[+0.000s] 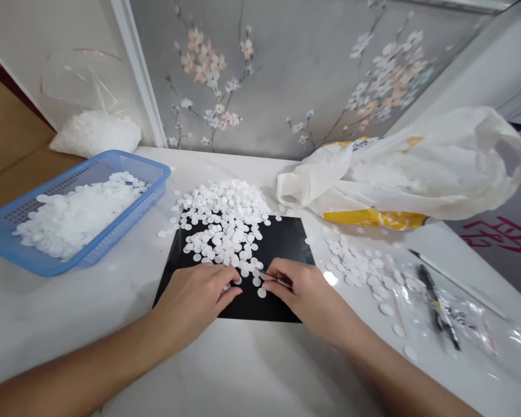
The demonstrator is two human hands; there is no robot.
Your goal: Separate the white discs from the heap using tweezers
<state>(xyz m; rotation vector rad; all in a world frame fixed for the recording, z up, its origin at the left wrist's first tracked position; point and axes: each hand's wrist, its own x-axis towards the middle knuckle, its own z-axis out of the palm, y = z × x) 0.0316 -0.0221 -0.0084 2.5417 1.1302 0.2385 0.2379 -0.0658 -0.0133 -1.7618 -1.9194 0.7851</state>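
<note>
Small white round discs (226, 200) form a heap at the back of a black mat (282, 240) and spread forward across it. My left hand (202, 292) rests at the mat's left front, thumb and fingers curled together. A bit of white disc shows between them; the rest of what it holds is hidden. In my right hand (301, 292) is a slim dark metal tool that looks like tweezers (278, 279), its tip pointing left at the loose discs near the front of the heap. The two hands are a short gap apart, with a few single discs between them.
On the left stands a blue plastic basket (130, 223) with many discs, a clear bag of white pieces (98, 133) behind it. At right are a white plastic bag (417, 179), scattered discs (351, 263), a black pen (438, 307), a thin white stick (460, 284) and clear small bags (473, 327).
</note>
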